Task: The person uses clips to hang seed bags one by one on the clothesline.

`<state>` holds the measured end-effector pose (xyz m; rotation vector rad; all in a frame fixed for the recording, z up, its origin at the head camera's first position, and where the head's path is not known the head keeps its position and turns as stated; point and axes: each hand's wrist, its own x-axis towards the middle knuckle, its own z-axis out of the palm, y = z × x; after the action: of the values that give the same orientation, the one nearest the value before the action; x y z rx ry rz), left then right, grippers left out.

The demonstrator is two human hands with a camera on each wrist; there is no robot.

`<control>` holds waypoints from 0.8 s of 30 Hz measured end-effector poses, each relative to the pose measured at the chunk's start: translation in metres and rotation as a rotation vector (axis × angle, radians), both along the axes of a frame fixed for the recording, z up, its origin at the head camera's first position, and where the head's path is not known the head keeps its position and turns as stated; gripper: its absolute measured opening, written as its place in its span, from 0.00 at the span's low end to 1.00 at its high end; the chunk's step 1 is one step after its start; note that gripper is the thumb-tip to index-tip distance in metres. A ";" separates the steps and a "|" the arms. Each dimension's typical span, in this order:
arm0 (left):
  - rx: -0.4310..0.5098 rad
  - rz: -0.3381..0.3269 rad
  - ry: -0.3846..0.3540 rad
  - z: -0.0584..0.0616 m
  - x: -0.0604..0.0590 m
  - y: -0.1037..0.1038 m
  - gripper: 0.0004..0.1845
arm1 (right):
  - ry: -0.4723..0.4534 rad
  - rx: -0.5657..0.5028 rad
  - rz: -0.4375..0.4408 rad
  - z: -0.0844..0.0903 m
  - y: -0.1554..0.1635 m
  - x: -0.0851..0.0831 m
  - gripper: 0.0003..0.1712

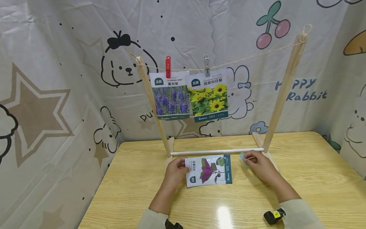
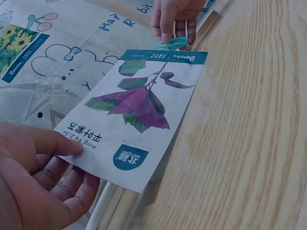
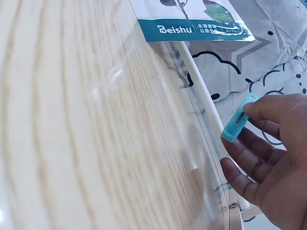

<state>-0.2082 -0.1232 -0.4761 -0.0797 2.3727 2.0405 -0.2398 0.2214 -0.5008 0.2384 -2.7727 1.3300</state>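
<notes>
Writing: my seed packet [image 1: 208, 170] reads "Beishu" on its teal end band and "ping ye zi su" beside Chinese characters; the backdrop [image 1: 303, 89] reads "Happy Rabbit".
Packet position: flat on the table [image 1: 314, 187], just in front of the rack's white bar [image 1: 217, 151].
Packet axis: long side runs left to right, teal band pointing toward my right hand.
Left hand [image 1: 175, 173]: thumb and curled fingers pinch the packet's left end.
Right hand [image 1: 261, 165]: fingers curled, pinching a teal clip [image 3: 237, 123] just right of the packet.
Count, packets: three, one on the table, two on the string [image 1: 246, 58] (lavender [image 1: 171, 95], sunflower [image 1: 209, 95]).
Count, clips: three, red [image 1: 168, 66], grey [image 1: 206, 65], teal.
</notes>
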 end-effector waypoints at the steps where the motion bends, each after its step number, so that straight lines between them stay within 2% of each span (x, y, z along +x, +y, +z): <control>1: 0.002 -0.006 0.006 0.000 0.000 0.000 0.18 | 0.001 -0.001 0.000 0.000 0.000 0.000 0.10; 6: -0.002 -0.037 0.033 0.001 0.000 0.000 0.18 | 0.002 -0.011 0.006 0.002 0.000 0.000 0.12; 15: -0.019 -0.068 0.047 0.004 0.000 0.000 0.28 | -0.006 -0.015 -0.001 0.006 0.001 0.001 0.11; 24: -0.038 -0.015 0.061 0.005 -0.001 0.002 0.17 | -0.004 -0.010 -0.002 0.012 -0.001 0.002 0.13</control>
<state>-0.2095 -0.1215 -0.4714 0.0005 2.4401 2.0206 -0.2376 0.2200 -0.4885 0.2321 -2.7680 1.3458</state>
